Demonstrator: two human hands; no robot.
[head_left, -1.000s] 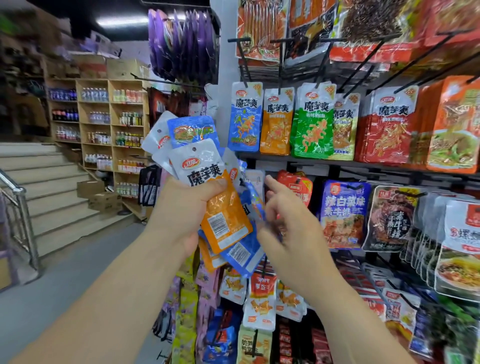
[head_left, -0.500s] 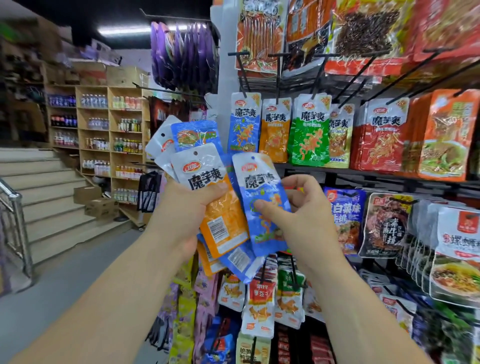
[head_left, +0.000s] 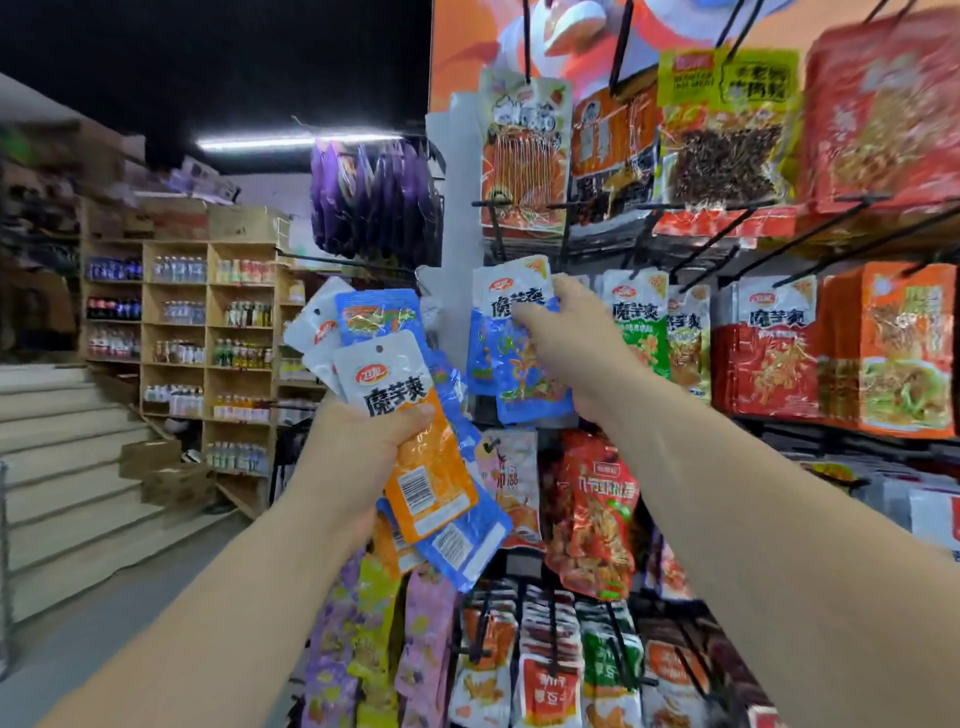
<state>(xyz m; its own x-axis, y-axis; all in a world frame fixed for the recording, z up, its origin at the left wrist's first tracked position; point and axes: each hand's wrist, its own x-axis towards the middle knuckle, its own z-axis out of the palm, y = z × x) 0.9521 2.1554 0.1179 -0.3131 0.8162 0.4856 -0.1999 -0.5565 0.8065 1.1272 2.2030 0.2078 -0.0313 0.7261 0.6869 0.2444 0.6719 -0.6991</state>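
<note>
The display rack (head_left: 456, 218) fills the right side of the aisle, its black pegs hung with rows of snack packets. To the left, pale stairs (head_left: 62, 467) climb beside wooden shelving (head_left: 207, 364) stocked with bottles.

Against the rack, the person holds up a fan of packets (head_left: 387, 332), several of them, blue, white and orange. Their long axes run roughly up and down, leaning so the white header ends tip up and to the left. The barcode ends splay down and to the right, below the wrist. The orange packet (head_left: 431, 478) lies at the front of the fan, its punched header uppermost. The left hand (head_left: 358, 452) grips the fan about the middle, with the thumb pressed across the face of the orange one and the fingers curled behind.

Just to the right, well up against the pegs, is a single blue packet (head_left: 524, 384). It stands nearly upright, long axis vertical, white header at the top and blue body hanging below, its lower end swung a little to the right. It sits in line with the row of like packets, a green packet (head_left: 641, 332) just beside it. Another blue one hangs close behind it. The right hand (head_left: 561, 343) pinches it near the header, fingers curled over its right edge. Whether its hole is on a peg I cannot tell; the hand covers that spot.
</note>
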